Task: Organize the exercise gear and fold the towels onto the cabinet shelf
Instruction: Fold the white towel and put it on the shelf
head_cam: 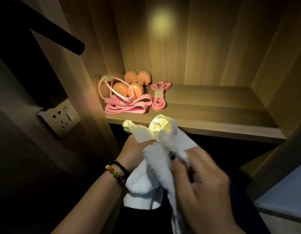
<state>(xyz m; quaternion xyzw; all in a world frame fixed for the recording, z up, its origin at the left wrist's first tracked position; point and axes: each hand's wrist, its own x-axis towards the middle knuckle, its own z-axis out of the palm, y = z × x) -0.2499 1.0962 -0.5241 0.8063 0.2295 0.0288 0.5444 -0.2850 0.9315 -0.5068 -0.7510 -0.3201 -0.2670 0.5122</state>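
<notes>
Gripping the white towel (151,168) with left hand (134,152) and, apparently, right hand (202,181), just below the shelf (214,115), bare toward the right.

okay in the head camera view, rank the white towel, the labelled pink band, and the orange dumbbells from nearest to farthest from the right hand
1. white towel: gripped by the right hand.
2. labelled pink band: on the shelf, beyond the towel.
3. orange dumbbells: back left corner of the shelf.
</notes>
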